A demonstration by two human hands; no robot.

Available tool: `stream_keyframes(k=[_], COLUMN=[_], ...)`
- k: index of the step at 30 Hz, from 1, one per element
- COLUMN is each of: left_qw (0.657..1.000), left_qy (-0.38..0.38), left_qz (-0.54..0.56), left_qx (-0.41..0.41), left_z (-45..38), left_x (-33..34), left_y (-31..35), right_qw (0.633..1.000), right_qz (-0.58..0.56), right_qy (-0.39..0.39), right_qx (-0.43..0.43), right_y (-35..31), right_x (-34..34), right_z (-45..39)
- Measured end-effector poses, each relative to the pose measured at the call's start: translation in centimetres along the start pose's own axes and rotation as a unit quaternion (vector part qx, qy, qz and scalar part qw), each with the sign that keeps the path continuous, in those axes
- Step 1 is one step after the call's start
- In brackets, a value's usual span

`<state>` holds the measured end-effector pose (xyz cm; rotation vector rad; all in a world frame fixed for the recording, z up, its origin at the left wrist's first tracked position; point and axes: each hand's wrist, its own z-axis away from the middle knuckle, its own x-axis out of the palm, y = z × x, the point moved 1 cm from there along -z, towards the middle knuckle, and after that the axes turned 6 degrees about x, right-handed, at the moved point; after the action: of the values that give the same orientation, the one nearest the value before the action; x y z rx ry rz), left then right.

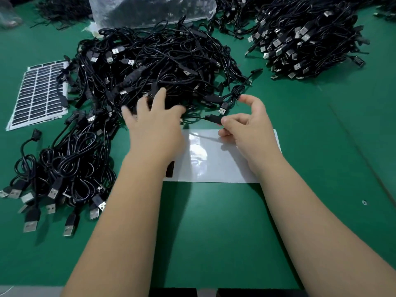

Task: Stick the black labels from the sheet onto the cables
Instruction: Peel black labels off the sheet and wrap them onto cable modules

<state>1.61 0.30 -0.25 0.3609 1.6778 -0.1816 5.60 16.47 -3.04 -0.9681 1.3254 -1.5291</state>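
A glossy white backing sheet (214,159) lies on the green table in front of me, with one black label (170,169) left at its near left corner. My right hand (246,129) pinches the black connector end of a cable (213,119) just above the sheet. That cable's bundled loop and USB plug (223,108) lie beside my fingers. My left hand (154,121) is spread flat, fingers straight, over the near edge of the big tangled cable pile (150,67); it is motion-blurred.
A full sheet of black labels (38,93) lies at the left. A bundle of cables with USB plugs (60,181) sits at the near left. Another large cable heap (308,37) is at the far right, and a plastic bag (150,9) at the back.
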Motion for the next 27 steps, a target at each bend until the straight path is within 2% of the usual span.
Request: stream_keyframes(k=[3, 8, 11, 13, 16, 18, 20, 22, 24, 25, 27], left_qw=[0.999, 0.996, 0.999, 0.998, 0.991, 0.98, 0.973, 0.963, 0.961, 0.967, 0.987], left_qy=[-0.026, 0.068, 0.047, 0.063, 0.105, 0.099, 0.063, -0.036, -0.126, -0.134, -0.077], left_qz=[-0.014, 0.044, 0.0, -0.023, 0.077, 0.169, 0.215, 0.265, 0.247, 0.216, 0.139], left_qx=[-0.021, -0.025, -0.005, 0.016, 0.006, -0.033, -0.054, -0.044, -0.012, 0.0, 0.013], left_z=[-0.3, -3.5, -4.0, -3.7, -4.5, -5.4, -6.0, -5.9, -5.9, -5.9, -5.7], left_x=[0.0, -0.7, 0.7, 1.7, 1.6, 1.1, 0.6, -0.3, -1.0, -1.0, 0.2], left_y=[-2.6, -5.5, -4.5, -4.6, -6.0, -6.1, -6.0, -6.6, -7.6, -7.9, -7.5], right_qw=[1.0, 0.999, 0.998, 0.997, 0.994, 0.987, 0.976, 0.951, 0.887, 0.851, 0.811], right_qz=[0.02, -0.024, -0.041, -0.051, -0.073, -0.112, -0.173, -0.277, -0.439, -0.507, -0.574], right_qy=[-0.004, 0.013, 0.04, 0.055, 0.084, 0.11, 0.13, 0.135, 0.114, 0.093, 0.041], right_qx=[-0.002, 0.019, 0.024, 0.009, -0.016, -0.02, -0.014, 0.023, 0.082, 0.099, 0.109], right_y=[-0.1, -0.2, -0.5, -0.6, -0.7, -0.7, -0.8, -1.0, -1.1, -1.1, -1.1], right_x=[0.0, -0.2, -0.3, -0.3, -0.5, -0.9, -1.1, -1.5, -2.2, -2.6, -3.2], right_z=[0.0, -0.2, -0.1, 0.2, 0.3, 0.3, 0.2, -0.1, -0.5, -0.6, -0.6])
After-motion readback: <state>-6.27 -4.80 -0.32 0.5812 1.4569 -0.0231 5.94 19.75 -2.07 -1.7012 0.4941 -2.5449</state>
